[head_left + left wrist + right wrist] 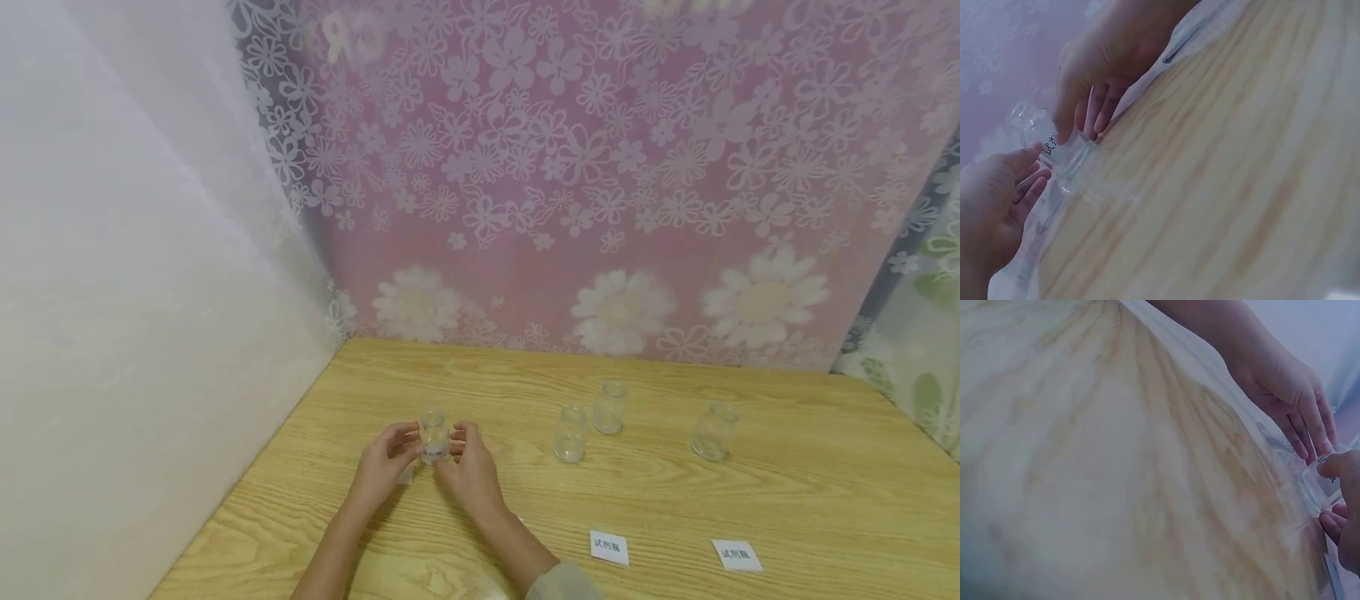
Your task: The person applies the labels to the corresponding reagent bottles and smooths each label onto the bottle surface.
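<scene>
My left grip point(381, 468) and my right grip point(474, 477) hold a clear glass jar point(432, 419) from its 2 sides, over the left part of the wooden tabletop point(825, 483). Both are bent round the glass, pinching the jar between thumbs and fingers. It is upright; whether its base touches the wood I cannot tell. On its near side is a white label point(1049, 147) with dark handwriting. My right thumb point(1067, 115) presses on that label and covers some of the writing, while my left thumb point(1022, 156) touches the jar lower down the same side.

A pale slip point(406, 476) shows just beside my left grip, partly hidden. Well to the right stand 3 more clear jars: a near jar point(571, 435), a second jar point(610, 408) just behind it, and a third jar point(714, 433) apart, farther right.

Closer to me, 2 white slips lie flat, a left slip point(609, 547) and a right slip point(737, 555), both reading 试剂瓶. A pink flowered curtain point(525, 183) hangs behind the tabletop.
</scene>
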`<state>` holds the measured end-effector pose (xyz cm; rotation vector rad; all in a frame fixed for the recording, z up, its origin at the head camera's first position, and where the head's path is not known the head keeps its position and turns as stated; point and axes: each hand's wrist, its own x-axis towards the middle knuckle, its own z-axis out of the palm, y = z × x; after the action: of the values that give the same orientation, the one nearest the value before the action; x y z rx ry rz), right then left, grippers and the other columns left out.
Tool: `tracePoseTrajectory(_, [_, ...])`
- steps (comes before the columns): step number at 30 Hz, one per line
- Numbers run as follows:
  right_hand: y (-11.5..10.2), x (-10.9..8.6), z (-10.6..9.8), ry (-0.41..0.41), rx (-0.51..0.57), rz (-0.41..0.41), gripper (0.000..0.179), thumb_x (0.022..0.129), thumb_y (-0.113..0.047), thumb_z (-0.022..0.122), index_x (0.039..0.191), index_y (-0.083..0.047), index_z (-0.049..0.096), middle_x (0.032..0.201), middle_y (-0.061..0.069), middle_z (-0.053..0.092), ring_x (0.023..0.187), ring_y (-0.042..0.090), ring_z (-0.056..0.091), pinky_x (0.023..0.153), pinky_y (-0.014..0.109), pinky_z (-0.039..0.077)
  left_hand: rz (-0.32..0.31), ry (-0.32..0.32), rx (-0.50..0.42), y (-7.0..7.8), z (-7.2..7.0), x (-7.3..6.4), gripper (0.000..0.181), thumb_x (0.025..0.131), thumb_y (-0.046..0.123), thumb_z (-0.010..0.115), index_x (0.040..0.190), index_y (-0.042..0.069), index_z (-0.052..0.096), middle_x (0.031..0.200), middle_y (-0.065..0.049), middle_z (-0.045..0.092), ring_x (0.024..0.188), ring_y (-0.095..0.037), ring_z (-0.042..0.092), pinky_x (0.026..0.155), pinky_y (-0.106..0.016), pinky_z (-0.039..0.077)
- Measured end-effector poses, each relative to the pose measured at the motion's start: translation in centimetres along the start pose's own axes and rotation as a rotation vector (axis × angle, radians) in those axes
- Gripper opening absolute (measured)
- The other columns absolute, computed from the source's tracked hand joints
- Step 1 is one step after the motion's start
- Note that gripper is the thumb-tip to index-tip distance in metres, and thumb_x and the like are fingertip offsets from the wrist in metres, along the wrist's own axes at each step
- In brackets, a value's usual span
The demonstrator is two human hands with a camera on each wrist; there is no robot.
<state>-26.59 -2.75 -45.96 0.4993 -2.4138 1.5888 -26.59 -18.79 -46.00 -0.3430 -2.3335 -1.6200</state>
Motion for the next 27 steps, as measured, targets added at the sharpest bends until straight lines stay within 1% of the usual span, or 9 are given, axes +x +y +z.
tracePoseTrajectory(2, [-0.2, 0.2, 0.1, -0.028, -0.05, -0.013, 0.058, 0.082, -0.015, 0.071, 0.126, 0.005, 0.039, 0.117, 0.019, 0.053, 0.1, 0.031, 0.057, 0.08, 0.04, 0.049, 0.003, -0.007, -0.013, 0.0, -0.1, 0.0, 0.038, 0.085, 0.006, 0.064, 0.12, -0.001, 0.054, 0.116, -0.018, 0.058, 0.105, -0.031, 0.055, 0.087, -0.035, 0.046])
tracePoseTrajectory(4, [-0.4, 0.3, 0.1, -0.04, -0.121, -0.035, 0.061, 0.081, -0.02, 0.073, 0.126, 0.005, 0.04, 0.116, 0.018, 0.054, 0.101, 0.031, 0.057, 0.079, 0.04, 0.05, 0.014, -0.011, -0.028, 0.1, -0.1, 0.1, 0.039, 0.085, 0.004, 0.064, 0.122, -0.002, 0.054, 0.115, -0.019, 0.058, 0.104, -0.032, 0.056, 0.086, -0.035, 0.046])
tracePoseTrajectory(8, [-0.8, 0.5, 0.4, -0.015, -0.269, -0.102, 0.057, 0.078, -0.022, 0.074, 0.119, 0.005, 0.045, 0.107, 0.017, 0.056, 0.097, 0.031, 0.056, 0.076, 0.038, 0.051, 0.033, -0.009, -0.049, 0.3, -0.1, 0.0, 0.037, 0.084, 0.001, 0.063, 0.119, -0.006, 0.055, 0.113, -0.02, 0.059, 0.101, -0.033, 0.057, 0.084, -0.034, 0.048])
tracePoseTrajectory(11, [-0.9, 0.5, 0.4, 0.007, -0.317, -0.132, 0.053, 0.078, -0.024, 0.074, 0.114, 0.003, 0.046, 0.102, 0.016, 0.056, 0.094, 0.03, 0.056, 0.075, 0.035, 0.051, 0.029, -0.003, -0.041, 0.3, -0.1, 0.1, 0.036, 0.083, 0.001, 0.065, 0.117, -0.005, 0.057, 0.111, -0.019, 0.06, 0.099, -0.031, 0.058, 0.082, -0.032, 0.048])
tracePoseTrajectory(15, [-0.8, 0.6, 0.0, -0.019, -0.297, -0.133, 0.049, 0.077, -0.02, 0.073, 0.113, 0.001, 0.047, 0.103, 0.016, 0.057, 0.093, 0.03, 0.058, 0.075, 0.033, 0.051, 0.006, -0.008, -0.048, 0.3, 0.0, 0.1, 0.035, 0.083, 0.003, 0.065, 0.116, -0.005, 0.057, 0.112, -0.017, 0.06, 0.1, -0.031, 0.058, 0.083, -0.032, 0.048])
tracePoseTrajectory(19, [-0.6, 0.7, -0.6, -0.085, -0.233, -0.129, 0.045, 0.08, -0.014, 0.069, 0.117, 0.001, 0.046, 0.106, 0.017, 0.059, 0.093, 0.029, 0.061, 0.075, 0.032, 0.052, -0.013, -0.011, -0.08, 0.2, 0.0, 0.2, 0.034, 0.083, 0.004, 0.065, 0.115, -0.004, 0.057, 0.113, -0.017, 0.059, 0.102, -0.032, 0.057, 0.083, -0.031, 0.048])
tracePoseTrajectory(21, [-0.3, 0.8, -1.0, -0.117, -0.216, -0.142, 0.043, 0.082, -0.012, 0.067, 0.118, 0.001, 0.046, 0.106, 0.018, 0.06, 0.092, 0.029, 0.061, 0.075, 0.032, 0.052, -0.023, -0.011, -0.093, 0.1, -0.1, 0.2, 0.035, 0.082, 0.004, 0.066, 0.115, -0.004, 0.058, 0.113, -0.016, 0.059, 0.102, -0.031, 0.057, 0.083, -0.03, 0.048])
tracePoseTrajectory(24, [-0.1, 1.0, -1.6, -0.161, -0.223, -0.169, 0.04, 0.083, -0.007, 0.065, 0.118, 0.0, 0.047, 0.105, 0.017, 0.061, 0.092, 0.028, 0.062, 0.076, 0.031, 0.051, -0.022, -0.011, -0.111, 0.0, -0.2, 0.0, 0.036, 0.082, 0.005, 0.066, 0.116, -0.004, 0.058, 0.113, -0.017, 0.059, 0.102, -0.031, 0.057, 0.083, -0.03, 0.048])
tracePoseTrajectory(27, [0.2, 1.3, -2.0, -0.185, -0.243, -0.19, 0.037, 0.083, -0.003, 0.064, 0.117, 0.0, 0.049, 0.104, 0.016, 0.062, 0.091, 0.027, 0.062, 0.076, 0.028, 0.051, -0.038, -0.005, -0.13, -0.2, -0.3, 0.0, 0.037, 0.082, 0.006, 0.067, 0.116, -0.004, 0.058, 0.113, -0.017, 0.06, 0.102, -0.031, 0.057, 0.083, -0.03, 0.048])
